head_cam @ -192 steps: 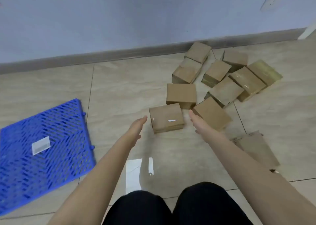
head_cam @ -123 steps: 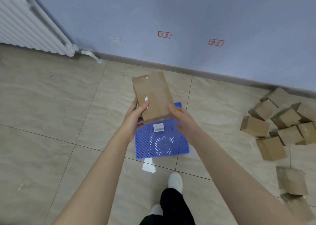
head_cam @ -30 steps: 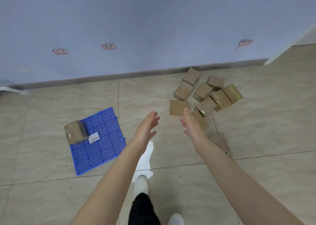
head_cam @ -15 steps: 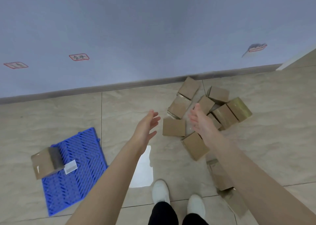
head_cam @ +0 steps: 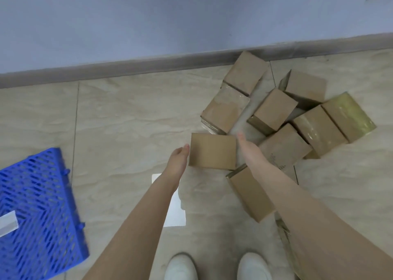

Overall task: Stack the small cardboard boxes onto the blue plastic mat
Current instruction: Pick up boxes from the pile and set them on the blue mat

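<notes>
A small cardboard box (head_cam: 212, 151) lies flat on the tiled floor in front of me. My left hand (head_cam: 177, 158) is at its left edge with fingertips reaching the side, fingers straight. My right hand (head_cam: 247, 150) runs along its right edge, also flat and open. The box rests on the floor between both palms. The blue plastic mat (head_cam: 38, 216) lies at the far left, cut off by the frame, with a white label (head_cam: 7, 224) on it. No box shows on the visible part of the mat.
Several more cardboard boxes (head_cam: 274, 109) lie jumbled to the right, up to the grey skirting (head_cam: 127, 67) and wall. Another box (head_cam: 251, 194) lies under my right forearm. My white shoes (head_cam: 214, 267) stand at the bottom edge. A bright reflection (head_cam: 172, 205) marks the tile.
I have stepped closer and bent down. Both hands have dropped from above the pile to either side of the nearest box. The mat has slid towards the left edge, and the box on it has left view.
</notes>
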